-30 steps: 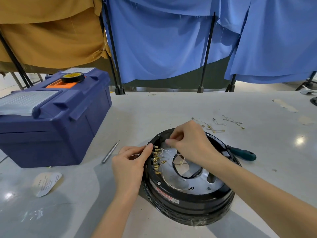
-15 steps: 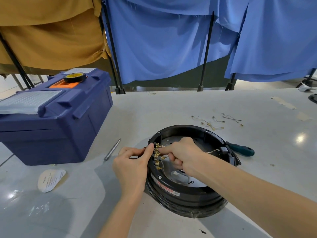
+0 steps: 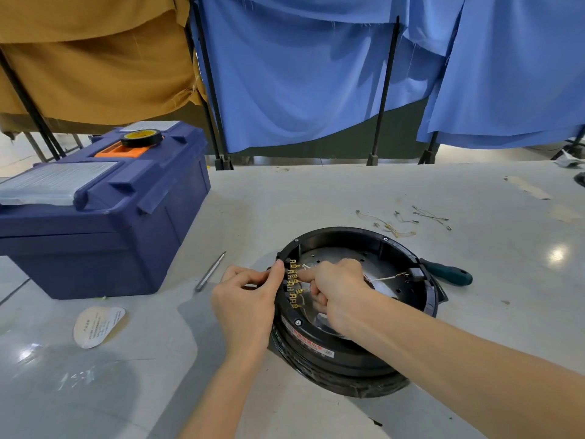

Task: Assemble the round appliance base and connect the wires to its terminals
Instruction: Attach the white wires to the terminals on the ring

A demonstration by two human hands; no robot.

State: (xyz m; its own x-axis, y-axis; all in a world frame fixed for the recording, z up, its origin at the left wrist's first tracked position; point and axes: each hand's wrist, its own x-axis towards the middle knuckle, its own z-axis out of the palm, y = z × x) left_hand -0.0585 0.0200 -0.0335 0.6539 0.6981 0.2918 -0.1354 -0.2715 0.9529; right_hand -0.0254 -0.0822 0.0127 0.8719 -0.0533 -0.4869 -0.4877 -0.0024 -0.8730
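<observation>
The round black appliance base lies on the grey table with a silver plate inside it. A row of brass terminals lines its left inner wall. My left hand grips the base's left rim, thumb on top beside the terminals. My right hand is inside the base, fingers curled, its fingertips pressed against the terminals; what they pinch is hidden. A thin white wire runs from under my right hand to a connector on the right inner wall.
A blue toolbox with a tape roll on its lid stands at the left. A metal rod and a paper label lie left of the base. A green-handled screwdriver lies at its right, loose wires behind.
My right hand dropped from above the base down into it and moved left against the terminal row. My left hand stayed on the left rim.
</observation>
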